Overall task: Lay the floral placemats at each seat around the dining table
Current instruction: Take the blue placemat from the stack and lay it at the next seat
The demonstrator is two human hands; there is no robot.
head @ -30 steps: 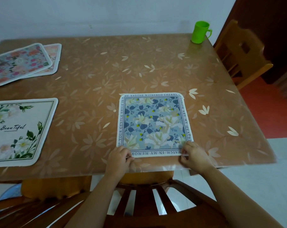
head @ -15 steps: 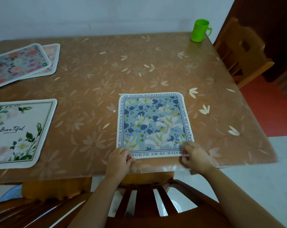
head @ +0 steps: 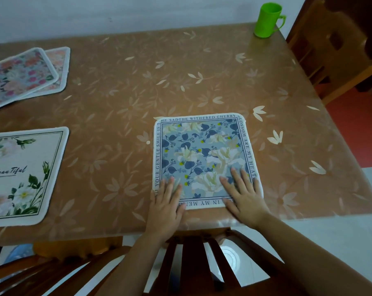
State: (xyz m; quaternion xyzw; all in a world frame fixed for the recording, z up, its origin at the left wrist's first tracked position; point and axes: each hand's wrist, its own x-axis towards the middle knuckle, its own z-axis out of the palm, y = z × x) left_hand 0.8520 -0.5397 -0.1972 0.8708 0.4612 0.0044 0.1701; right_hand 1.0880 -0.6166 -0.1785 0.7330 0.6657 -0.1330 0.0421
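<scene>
Left hand (head: 166, 201), right hand (head: 242, 195) flat, fingers (head: 236, 178) spread, on blue placemat (head: 202, 150) near edge; smooth outward, keep square to bench (head: 138, 82).

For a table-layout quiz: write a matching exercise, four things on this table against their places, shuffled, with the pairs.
Things:
1. blue placemat
2. white "Beautiful" placemat
3. pink placemats
4. green cup

Places:
A. far right corner of the table
B. far left, two overlapping
C. near edge, pressed flat by the left hand and right hand
D. near left, untouched

Pairs: 1-C, 2-D, 3-B, 4-A
</scene>
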